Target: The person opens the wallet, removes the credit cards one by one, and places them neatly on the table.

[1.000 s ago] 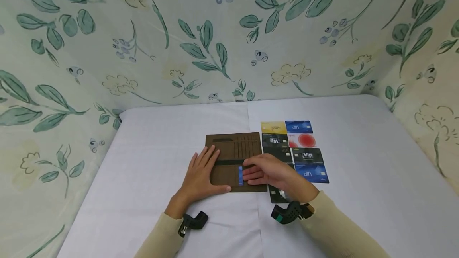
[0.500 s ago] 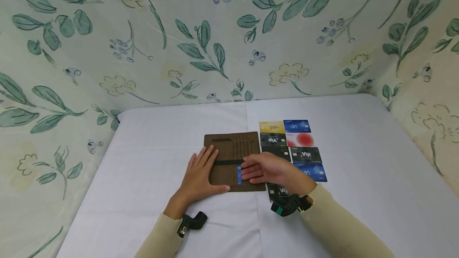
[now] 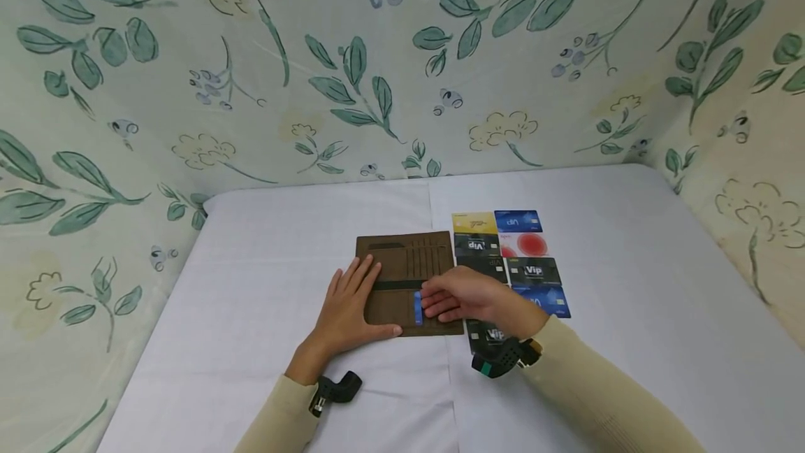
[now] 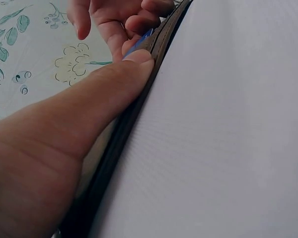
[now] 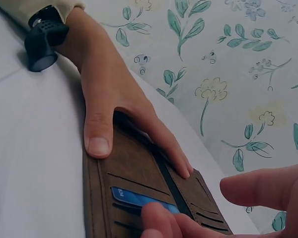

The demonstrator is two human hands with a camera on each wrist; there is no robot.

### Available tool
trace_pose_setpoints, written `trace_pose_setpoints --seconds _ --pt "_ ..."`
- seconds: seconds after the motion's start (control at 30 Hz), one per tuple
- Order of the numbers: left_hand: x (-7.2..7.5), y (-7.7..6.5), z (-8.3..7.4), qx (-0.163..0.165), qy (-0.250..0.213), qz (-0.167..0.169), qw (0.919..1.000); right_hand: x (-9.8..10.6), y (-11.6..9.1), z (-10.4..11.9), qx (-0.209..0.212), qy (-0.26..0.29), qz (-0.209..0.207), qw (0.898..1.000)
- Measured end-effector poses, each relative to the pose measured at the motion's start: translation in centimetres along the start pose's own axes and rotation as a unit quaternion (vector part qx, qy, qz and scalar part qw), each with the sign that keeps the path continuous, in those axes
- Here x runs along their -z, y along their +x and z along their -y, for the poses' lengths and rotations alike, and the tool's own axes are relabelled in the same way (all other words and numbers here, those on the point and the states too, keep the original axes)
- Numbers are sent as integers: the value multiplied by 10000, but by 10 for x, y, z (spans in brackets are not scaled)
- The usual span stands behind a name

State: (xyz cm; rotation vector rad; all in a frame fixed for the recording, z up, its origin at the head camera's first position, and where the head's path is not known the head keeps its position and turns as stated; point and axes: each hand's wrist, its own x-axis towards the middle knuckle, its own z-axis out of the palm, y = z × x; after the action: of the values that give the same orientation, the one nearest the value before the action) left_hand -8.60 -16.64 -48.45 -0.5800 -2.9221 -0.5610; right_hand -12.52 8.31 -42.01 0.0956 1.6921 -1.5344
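Observation:
An opened brown wallet [image 3: 386, 307] lies flat on the white cloth. My left hand [image 3: 346, 310] rests on its left side with fingers spread and the thumb along the near edge. A blue card [image 3: 418, 308] sits in a slot of the wallet's near half, a narrow strip of it showing. The fingertips of my right hand [image 3: 472, 296] touch this card's exposed edge. In the right wrist view the blue card [image 5: 139, 197] juts out of its slot, and the right thumb [image 5: 258, 188] stands apart from the fingers. Part of the card is hidden inside the slot.
Right of the wallet, several cards lie in two columns, among them a yellow card [image 3: 474, 222], a white card with a red circle [image 3: 525, 245] and a black card [image 3: 534, 271]. My right forearm covers some of them. A floral fabric wall [image 3: 377, 89] rises behind the table.
The head view has shifted slightly. Both hands and the blue card keep nearly the same places on the wallet, with only a slight movement of the right hand and wrist.

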Motion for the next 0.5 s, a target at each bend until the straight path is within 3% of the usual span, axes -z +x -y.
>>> trace_pose_setpoints --seconds 0.27,0.5 --pt "4 0 -2 76 -9 51 10000 -10 3 2 182 -1067 -455 9931" --pt "3 -2 -2 99 -7 128 9999 -25 6 -4 479 -2234 -1173 9664"
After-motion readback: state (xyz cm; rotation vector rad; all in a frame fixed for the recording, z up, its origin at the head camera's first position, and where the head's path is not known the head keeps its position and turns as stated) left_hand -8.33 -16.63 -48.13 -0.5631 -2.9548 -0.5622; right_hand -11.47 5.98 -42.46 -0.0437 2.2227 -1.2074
